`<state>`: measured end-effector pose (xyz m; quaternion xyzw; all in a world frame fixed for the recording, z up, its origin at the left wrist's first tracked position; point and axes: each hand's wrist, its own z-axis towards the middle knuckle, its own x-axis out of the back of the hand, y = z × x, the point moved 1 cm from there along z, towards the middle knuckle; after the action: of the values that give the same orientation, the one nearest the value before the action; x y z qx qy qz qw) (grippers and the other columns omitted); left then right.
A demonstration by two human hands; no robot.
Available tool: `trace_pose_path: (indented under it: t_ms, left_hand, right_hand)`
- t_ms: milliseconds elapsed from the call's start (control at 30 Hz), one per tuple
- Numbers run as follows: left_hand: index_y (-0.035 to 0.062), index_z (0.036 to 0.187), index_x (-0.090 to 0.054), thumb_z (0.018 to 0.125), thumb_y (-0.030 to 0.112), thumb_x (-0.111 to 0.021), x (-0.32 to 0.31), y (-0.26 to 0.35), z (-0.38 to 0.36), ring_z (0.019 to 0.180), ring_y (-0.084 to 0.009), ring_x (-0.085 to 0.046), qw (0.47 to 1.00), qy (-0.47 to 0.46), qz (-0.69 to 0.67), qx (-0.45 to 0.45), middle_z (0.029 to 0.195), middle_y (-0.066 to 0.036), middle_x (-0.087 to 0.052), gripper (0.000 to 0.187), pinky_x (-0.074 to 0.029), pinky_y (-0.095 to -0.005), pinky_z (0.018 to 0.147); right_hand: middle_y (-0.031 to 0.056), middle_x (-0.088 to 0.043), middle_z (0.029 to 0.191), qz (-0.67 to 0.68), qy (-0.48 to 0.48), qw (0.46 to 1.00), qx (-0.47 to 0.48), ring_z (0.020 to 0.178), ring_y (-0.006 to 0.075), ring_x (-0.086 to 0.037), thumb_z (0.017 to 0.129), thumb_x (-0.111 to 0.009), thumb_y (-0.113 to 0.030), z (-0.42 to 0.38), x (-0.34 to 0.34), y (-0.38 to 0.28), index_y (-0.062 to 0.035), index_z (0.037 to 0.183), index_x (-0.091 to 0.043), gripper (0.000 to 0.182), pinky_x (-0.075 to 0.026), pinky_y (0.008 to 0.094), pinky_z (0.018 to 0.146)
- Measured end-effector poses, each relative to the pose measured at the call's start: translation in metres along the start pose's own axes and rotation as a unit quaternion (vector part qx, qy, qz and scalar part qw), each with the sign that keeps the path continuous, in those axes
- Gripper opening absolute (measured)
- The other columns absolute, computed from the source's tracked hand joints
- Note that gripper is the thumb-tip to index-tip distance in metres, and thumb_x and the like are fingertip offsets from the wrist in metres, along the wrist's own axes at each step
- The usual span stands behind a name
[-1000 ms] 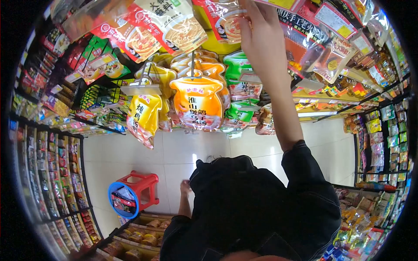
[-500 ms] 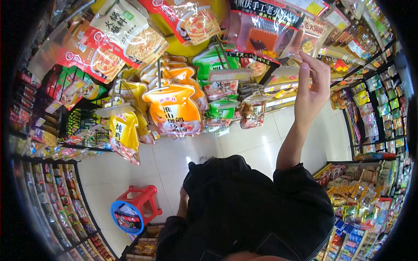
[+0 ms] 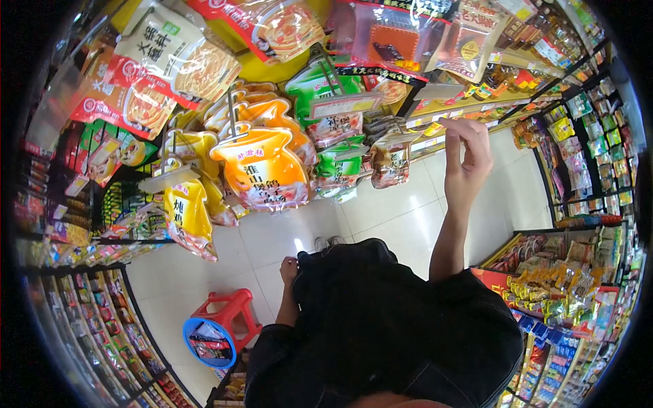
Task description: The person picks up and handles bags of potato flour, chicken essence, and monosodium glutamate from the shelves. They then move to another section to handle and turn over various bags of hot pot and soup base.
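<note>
My right hand (image 3: 469,155) is raised at the right of the hanging packets. Its fingers are bent forward with thumb and fingers apart, and nothing is in it. Nearest to it hang brown pouches (image 3: 391,158) and a clear hotpot-base packet (image 3: 471,46) with a pale label. My left hand (image 3: 289,270) hangs low beside my dark clothing, fingers curled, with nothing visible in it. In front of me, orange soup pouches (image 3: 262,170), yellow pouches (image 3: 187,211) and green pouches (image 3: 340,163) hang from metal hooks. Red-and-white sauce packets (image 3: 177,58) hang higher up.
A red plastic stool (image 3: 235,316) stands on the tiled floor at lower left, by a blue-rimmed round container (image 3: 209,343) holding packets. Stocked shelves (image 3: 102,326) line the left side. More racks of packets (image 3: 585,156) stand on the right, with a snack display (image 3: 554,279) below.
My right hand has come down and slightly left, away from the clear hotpot-base packet. My left hand has come further into view beside my body. The view has shifted slightly.
</note>
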<state>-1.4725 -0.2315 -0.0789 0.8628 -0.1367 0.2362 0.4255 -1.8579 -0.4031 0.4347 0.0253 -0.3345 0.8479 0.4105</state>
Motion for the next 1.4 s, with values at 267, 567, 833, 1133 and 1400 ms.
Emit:
trace_pose_path:
  t_ms: [267,567,833,1133,1400]
  left_hand:
    - [0.0086,0.101,-0.075,0.091,0.028,-0.062,-0.001,-0.115,-0.008,0.091,-0.029,-0.073,0.998,-0.015,0.048,0.039,0.094,-0.014,-0.076,0.025,-0.056,-0.04,0.083]
    - [0.0061,0.099,-0.072,0.097,0.018,-0.059,-0.014,-0.144,-0.032,0.082,-0.0211,-0.069,0.93,-0.1,-0.346,-0.073,0.091,-0.009,-0.074,0.018,-0.054,-0.0334,0.077]
    - [0.0052,0.099,-0.071,0.098,0.017,-0.058,-0.013,-0.121,-0.029,0.08,-0.0193,-0.069,0.939,-0.094,-0.331,0.023,0.091,-0.009,-0.073,0.018,-0.054,-0.0317,0.075]
    - [0.0041,0.101,-0.069,0.099,0.015,-0.055,0.01,-0.094,-0.019,0.078,-0.017,-0.068,0.961,-0.068,-0.27,-0.011,0.09,-0.01,-0.072,0.018,-0.053,-0.0296,0.07]
    - [0.0036,0.106,-0.065,0.099,0.01,-0.051,0.053,0.065,-0.017,0.085,-0.0259,-0.072,0.978,-0.046,0.077,-0.189,0.093,-0.013,-0.071,0.017,-0.056,-0.0383,0.076]
  right_hand:
    - [0.0088,-0.066,0.118,0.081,0.029,0.996,0.01,0.103,0.0155,-0.066,0.097,-0.066,-0.008,0.065,0.007,-0.001,-0.0038,0.124,-0.069,0.027,-0.055,0.0286,0.087]
    - [0.0148,-0.064,0.119,0.024,-0.016,1.0,-0.007,0.102,0.0224,-0.064,0.092,-0.072,-0.011,0.107,-0.04,-0.052,0.0006,0.143,-0.05,0.057,-0.054,0.0344,0.084]
    - [0.0062,-0.071,0.111,0.143,0.051,0.988,-0.027,0.089,0.0091,-0.067,0.096,-0.072,-0.018,0.104,-0.056,-0.055,-0.0028,0.135,-0.06,0.043,-0.054,0.0271,0.077]
    - [0.0137,-0.07,0.124,0.478,-0.155,0.848,-0.171,0.105,0.0162,-0.07,0.101,-0.055,-0.008,0.148,0.01,-0.021,0.0077,0.132,-0.06,0.035,-0.051,0.0265,0.096]
    - [0.0038,-0.07,0.109,0.335,-0.227,0.893,-0.194,0.085,0.0079,-0.066,0.101,-0.06,-0.009,0.096,0.044,-0.012,0.0012,0.127,-0.064,0.029,-0.052,0.021,0.077]
